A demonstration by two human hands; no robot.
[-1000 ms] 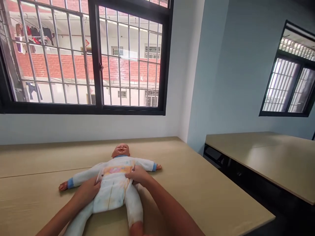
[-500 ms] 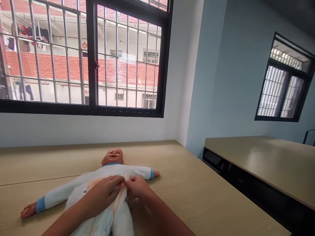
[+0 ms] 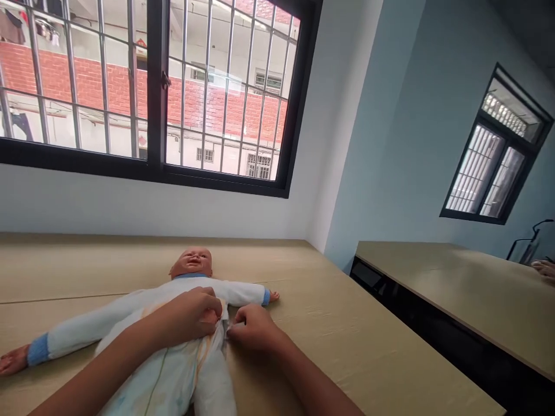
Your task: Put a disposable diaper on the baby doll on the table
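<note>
A baby doll (image 3: 197, 282) in a white suit with blue cuffs lies on its back on the table, arms spread and head away from me. Over its belly and hips is a pale diaper (image 3: 169, 370) with orange and green lines. My left hand (image 3: 193, 315) rests at the diaper's waist, its fingers curled and closed on the front edge. Just right of it, by the doll's hip, my right hand (image 3: 254, 329) pinches the diaper's side edge. Whether a tab is between those fingertips cannot be made out.
The light wooden table (image 3: 329, 329) runs to a wall below a barred window (image 3: 225, 98). A gap parts it from a second table (image 3: 425, 283) on the right. At the far right are a dark curved frame (image 3: 526, 245) and a brownish shape (image 3: 544, 268), cut off by the frame.
My right hand has moved away from my left hand, out to the doll's side, drawing the diaper edge with it. The view has tilted and shifted slightly.
</note>
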